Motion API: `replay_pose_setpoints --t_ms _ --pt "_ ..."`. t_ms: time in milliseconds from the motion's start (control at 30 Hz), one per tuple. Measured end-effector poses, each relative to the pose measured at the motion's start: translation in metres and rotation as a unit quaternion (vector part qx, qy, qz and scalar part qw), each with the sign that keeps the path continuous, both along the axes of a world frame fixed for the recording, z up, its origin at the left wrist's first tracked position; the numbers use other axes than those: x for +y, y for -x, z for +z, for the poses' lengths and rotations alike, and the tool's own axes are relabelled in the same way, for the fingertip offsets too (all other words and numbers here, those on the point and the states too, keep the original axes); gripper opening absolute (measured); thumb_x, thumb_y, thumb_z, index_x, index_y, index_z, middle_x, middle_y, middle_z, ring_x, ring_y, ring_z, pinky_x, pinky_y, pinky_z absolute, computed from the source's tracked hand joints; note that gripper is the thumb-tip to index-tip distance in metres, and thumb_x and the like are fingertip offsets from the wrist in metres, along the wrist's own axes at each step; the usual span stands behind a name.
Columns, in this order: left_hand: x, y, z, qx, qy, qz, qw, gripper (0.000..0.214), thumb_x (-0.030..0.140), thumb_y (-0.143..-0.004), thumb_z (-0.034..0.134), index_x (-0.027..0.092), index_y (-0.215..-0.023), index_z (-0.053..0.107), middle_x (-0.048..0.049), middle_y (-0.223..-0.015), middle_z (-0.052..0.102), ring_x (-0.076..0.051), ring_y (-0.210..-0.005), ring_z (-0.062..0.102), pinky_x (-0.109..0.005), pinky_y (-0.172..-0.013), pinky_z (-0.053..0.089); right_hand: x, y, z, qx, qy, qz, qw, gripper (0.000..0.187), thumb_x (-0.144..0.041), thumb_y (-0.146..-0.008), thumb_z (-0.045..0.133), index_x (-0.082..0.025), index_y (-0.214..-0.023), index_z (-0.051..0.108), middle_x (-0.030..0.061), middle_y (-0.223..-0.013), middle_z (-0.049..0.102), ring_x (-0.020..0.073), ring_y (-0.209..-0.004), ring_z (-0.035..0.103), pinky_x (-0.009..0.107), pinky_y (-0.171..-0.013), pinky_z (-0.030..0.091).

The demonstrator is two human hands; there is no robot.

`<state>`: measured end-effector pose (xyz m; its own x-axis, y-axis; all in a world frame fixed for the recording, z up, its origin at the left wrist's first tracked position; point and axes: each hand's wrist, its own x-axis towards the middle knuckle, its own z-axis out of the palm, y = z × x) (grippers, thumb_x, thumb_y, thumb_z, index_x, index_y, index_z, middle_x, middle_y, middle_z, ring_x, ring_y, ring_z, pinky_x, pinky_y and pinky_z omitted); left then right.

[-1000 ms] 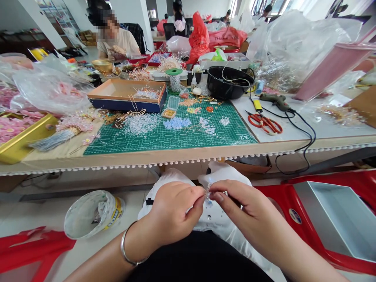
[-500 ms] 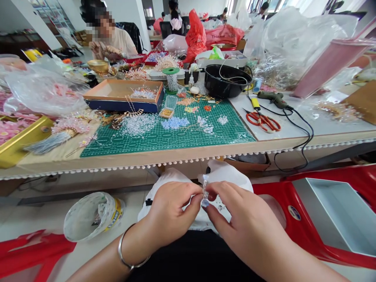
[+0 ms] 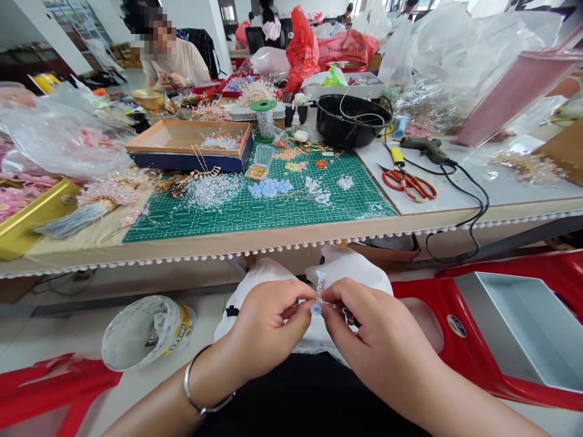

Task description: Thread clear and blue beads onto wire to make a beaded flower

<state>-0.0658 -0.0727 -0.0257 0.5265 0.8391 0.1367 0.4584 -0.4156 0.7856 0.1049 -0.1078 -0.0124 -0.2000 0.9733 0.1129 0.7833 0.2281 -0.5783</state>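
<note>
Together, a seated person's left hand (image 3: 268,321) and right hand (image 3: 378,331) are pinching a small sprig of clear and pale blue crystal beads (image 3: 319,297), thumbs and forefingers pressing in from either side, while the remaining fingers are curling inward. The sprig is standing upright between the hands, above a white plastic bag (image 3: 348,265) spread across the person's lap, and a silver bangle (image 3: 200,388) is circling the left wrist. At 12 o'clock, a long worktable (image 3: 291,235) trimmed with white pom-pom fringe is carrying a green cutting mat (image 3: 364,203) strewn with loose crystal beads (image 3: 213,191) and pale blue beads (image 3: 268,188). A navy and orange tray (image 3: 189,145) is sitting at the mat's far edge, near a black plastic basin (image 3: 350,124). Red-handled scissors (image 3: 407,185) and a hot glue gun (image 3: 426,149) are lying at 1 o'clock. A taped plastic tub (image 3: 148,334) is standing on the floor at 9 o'clock, a red plastic stool (image 3: 460,321) is holding a pale tray (image 3: 523,328) at 3 o'clock, and a co-worker (image 3: 175,60) is working across the table at 11 o'clock.
</note>
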Motion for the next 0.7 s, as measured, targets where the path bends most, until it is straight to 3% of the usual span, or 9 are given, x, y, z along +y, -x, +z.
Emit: replay_pose_setpoints --t_ms 167,300,400,500,600,700 --pt "-0.001 -0.001 0.0 -0.014 0.051 0.005 0.999 0.016 0.012 -0.08 0.051 0.018 -0.081 0.066 0.005 -0.054 0.05 -0.008 -0.047 0.039 -0.021 -0.05 0.03 0.0 0.002 -0.003 0.012 -0.016 0.006 1.0 0.019 -0.018 -0.087 0.046 -0.021 -0.068 0.048 -0.0009 -0.059 0.057 0.0135 -0.052 0.051 0.026 -0.05 0.035" --pt "0.001 0.0 -0.003 -0.063 0.139 0.013 0.988 0.013 0.016 -0.081 0.052 0.017 -0.08 0.065 0.0048 -0.055 0.044 -0.008 -0.048 0.034 -0.021 -0.048 0.026 0.003 -0.003 -0.002 0.013 -0.004 0.031 0.999 0.021 -0.02 -0.089 0.045 -0.021 -0.069 0.051 -0.0005 -0.06 0.058 0.0137 -0.053 0.052 0.026 -0.049 0.037" --pt "0.005 0.002 -0.007 -0.135 0.253 0.015 0.958 0.013 0.027 -0.081 0.059 0.016 -0.075 0.062 0.0038 -0.057 0.043 -0.008 -0.051 0.031 -0.022 -0.048 0.023 0.01 -0.016 0.004 0.017 0.002 0.062 0.998 0.006 -0.026 -0.085 0.056 -0.023 -0.09 0.059 0.0044 -0.086 0.067 0.0183 -0.075 0.062 0.029 -0.062 0.047" --pt "0.01 0.002 -0.011 -0.2 0.357 0.011 0.912 0.021 0.034 -0.075 0.067 0.015 -0.071 0.059 0.0054 -0.055 0.039 -0.007 -0.051 0.028 -0.022 -0.048 0.019 0.017 -0.029 0.011 0.031 -0.068 0.097 0.992 0.023 -0.028 -0.082 0.062 -0.024 -0.105 0.057 0.0103 -0.119 0.06 0.0257 -0.109 0.056 0.041 -0.088 0.046" --pt "0.01 0.0 -0.012 -0.222 0.422 -0.003 0.879 0.025 0.036 -0.073 0.07 0.014 -0.071 0.058 0.0076 -0.052 0.034 -0.005 -0.048 0.024 -0.021 -0.047 0.016 0.022 -0.033 0.015 0.041 -0.106 0.139 0.984 0.02 -0.021 -0.088 0.053 -0.024 -0.107 0.054 0.0092 -0.123 0.059 0.0241 -0.116 0.052 0.045 -0.099 0.039" --pt "0.007 -0.002 -0.012 -0.234 0.441 -0.015 0.866 0.025 0.034 -0.073 0.071 0.013 -0.07 0.058 0.0077 -0.051 0.035 -0.004 -0.048 0.024 -0.021 -0.046 0.016 0.023 -0.025 0.014 0.058 -0.052 0.196 0.978 0.03 -0.019 -0.089 0.051 -0.023 -0.118 0.046 0.009 -0.119 0.059 0.021 -0.11 0.055 0.04 -0.096 0.043"
